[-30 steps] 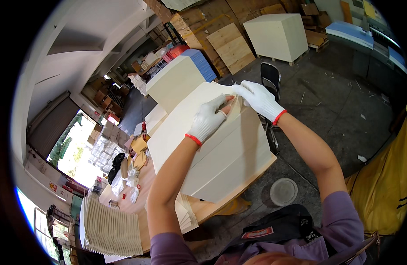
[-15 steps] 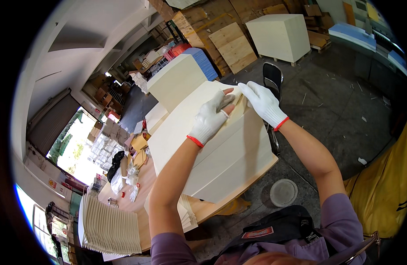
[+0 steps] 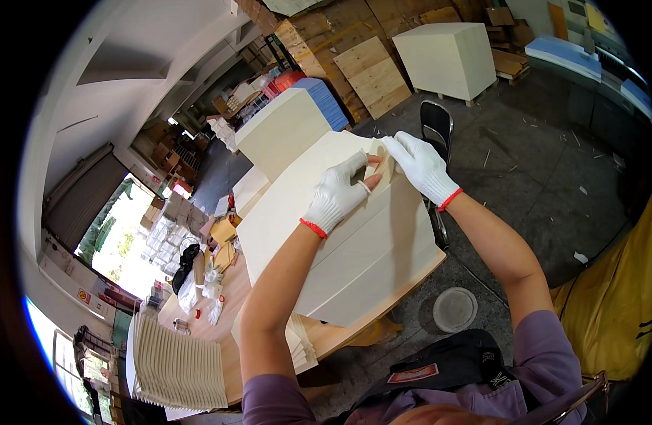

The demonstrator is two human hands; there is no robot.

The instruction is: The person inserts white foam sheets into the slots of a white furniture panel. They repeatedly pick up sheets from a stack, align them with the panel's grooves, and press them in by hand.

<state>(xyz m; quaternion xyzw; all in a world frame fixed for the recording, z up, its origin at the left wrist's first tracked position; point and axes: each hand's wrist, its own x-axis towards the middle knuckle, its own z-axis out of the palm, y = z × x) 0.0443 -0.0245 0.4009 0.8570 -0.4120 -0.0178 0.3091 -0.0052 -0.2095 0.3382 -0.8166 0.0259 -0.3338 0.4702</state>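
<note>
A tall stack of cream paper sheets [image 3: 290, 202] stands before me, and both my hands are at its right-hand edge. White knitted gloves with red cuffs cover them, the left one leaving a thumb and a fingertip bare. My left hand [image 3: 338, 188] lies over the top, its thumb and finger spread apart beside a few lifted, curled sheets [image 3: 385, 170]. My right hand [image 3: 419, 166] is closed on the corner of those sheets, its fingertips partly hidden behind them.
The stack rests on a wooden table [image 3: 230, 297]. A fanned pile of cream sheets [image 3: 177, 361] lies at the near left. Beyond the stack stands another block of cream sheets [image 3: 283, 131]. A black chair [image 3: 437, 124] and a round stool [image 3: 455, 309] are to the right.
My left hand has turned slightly and its bare thumb has shifted a little to the right along the lifted sheets. The right hand stays nearly in place at the corner.
</note>
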